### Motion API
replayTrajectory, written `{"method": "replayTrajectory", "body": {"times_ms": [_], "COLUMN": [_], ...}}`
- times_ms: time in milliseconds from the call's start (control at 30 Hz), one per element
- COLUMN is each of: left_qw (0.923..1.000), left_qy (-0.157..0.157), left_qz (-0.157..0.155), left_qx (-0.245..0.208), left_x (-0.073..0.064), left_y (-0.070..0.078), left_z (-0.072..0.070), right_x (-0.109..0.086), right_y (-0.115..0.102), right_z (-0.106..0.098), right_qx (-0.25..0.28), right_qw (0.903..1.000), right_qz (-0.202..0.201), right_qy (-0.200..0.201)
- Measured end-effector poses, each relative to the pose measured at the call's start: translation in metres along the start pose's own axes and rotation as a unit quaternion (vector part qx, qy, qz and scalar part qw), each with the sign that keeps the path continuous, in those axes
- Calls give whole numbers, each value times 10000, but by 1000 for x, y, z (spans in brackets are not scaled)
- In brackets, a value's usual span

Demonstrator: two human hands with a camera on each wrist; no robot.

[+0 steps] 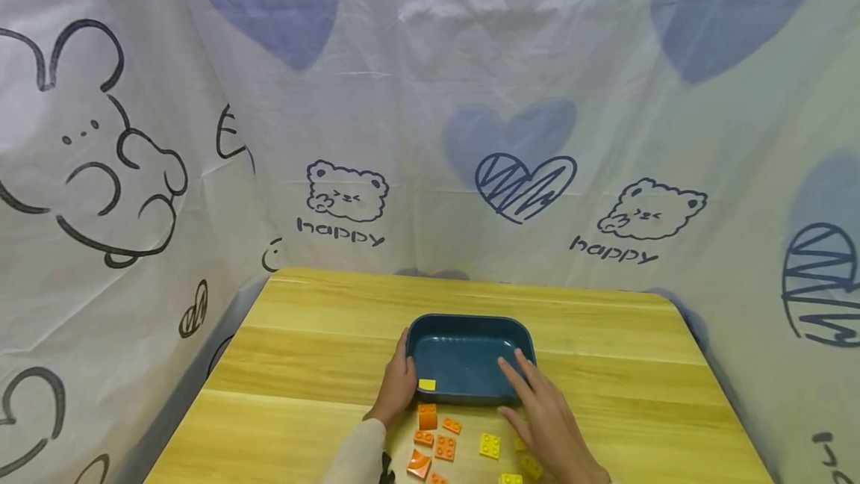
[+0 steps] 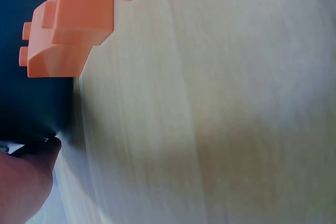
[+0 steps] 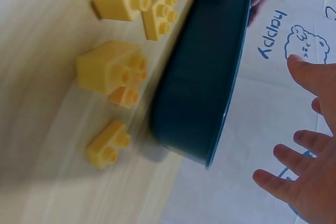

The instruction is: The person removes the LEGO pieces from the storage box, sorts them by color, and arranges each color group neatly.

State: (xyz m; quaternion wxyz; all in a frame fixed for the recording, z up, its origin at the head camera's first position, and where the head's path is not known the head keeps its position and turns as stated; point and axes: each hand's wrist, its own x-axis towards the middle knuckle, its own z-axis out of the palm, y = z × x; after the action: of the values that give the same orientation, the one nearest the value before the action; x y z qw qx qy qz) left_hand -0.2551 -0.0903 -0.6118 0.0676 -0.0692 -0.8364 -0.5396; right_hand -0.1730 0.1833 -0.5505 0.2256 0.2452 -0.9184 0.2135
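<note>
A dark teal tray (image 1: 463, 399) lies on the table, with a small yellow piece (image 1: 427, 385) at its near left corner. My left hand (image 1: 398, 383) holds the tray's left end; in the left wrist view its thumb (image 2: 31, 177) rests against the tray wall. Over the tray's right side hovers my right hand (image 1: 547, 417), fingers spread, holding nothing. In the right wrist view that hand (image 3: 310, 156) is apart from the rim. Orange bricks (image 1: 445, 447) lie in front of the tray's left part, and yellow bricks (image 1: 490, 446) lie further right, some partly hidden under my right hand.
The wood-grain table (image 1: 302, 364) extends to both sides of the tray and behind it. A pale cloth (image 1: 416, 133) printed with hearts and cartoon bears hangs around the table's back and sides.
</note>
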Motion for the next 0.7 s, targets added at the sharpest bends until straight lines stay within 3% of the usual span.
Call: {"method": "replayTrajectory", "body": {"times_ms": [700], "left_qw": [10000], "left_qy": [-25], "left_qz": [-43], "left_qx": [14], "left_x": [0], "left_y": [0], "left_z": [0], "right_x": [35], "right_y": [-5], "right_z": [8], "right_qx": [160], "right_qw": [9994], "right_qz": [-109], "right_qy": [-272]}}
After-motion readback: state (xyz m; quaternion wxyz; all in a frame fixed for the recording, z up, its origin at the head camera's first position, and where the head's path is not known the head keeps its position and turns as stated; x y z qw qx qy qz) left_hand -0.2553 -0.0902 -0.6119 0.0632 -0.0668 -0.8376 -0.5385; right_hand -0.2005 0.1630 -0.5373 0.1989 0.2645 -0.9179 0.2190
